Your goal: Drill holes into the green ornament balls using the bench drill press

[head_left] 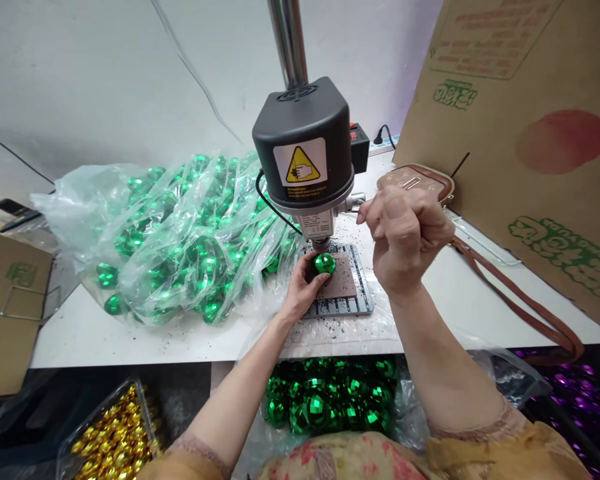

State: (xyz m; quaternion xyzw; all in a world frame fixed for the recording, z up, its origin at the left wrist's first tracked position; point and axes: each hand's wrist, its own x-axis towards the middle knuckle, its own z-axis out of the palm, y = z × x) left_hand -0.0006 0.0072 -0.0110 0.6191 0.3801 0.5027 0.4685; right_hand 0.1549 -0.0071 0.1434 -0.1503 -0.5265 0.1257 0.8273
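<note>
A small bench drill press [303, 143] stands at the middle of the table, its black motor cover bearing a yellow warning label. My left hand [303, 287] pinches a shiny green faceted ball [325, 263] directly beneath the chuck [321, 245], over a pinkish pad [343, 283] on the slotted metal base [365, 303]. To the right of the machine head, my right hand [407, 237] is closed in a fist round the feed lever [355, 201]. Most of that lever is hidden by the fingers. The ball's contact with the drill tip cannot be made out.
Clear plastic bags [155, 247] full of green balls lie left of the press. More green balls [330, 400] sit below the table edge, with gold balls [113, 440] lower left and purple ones [580, 400] lower right. A strapped purse [415, 177] rests before a large carton [505, 133].
</note>
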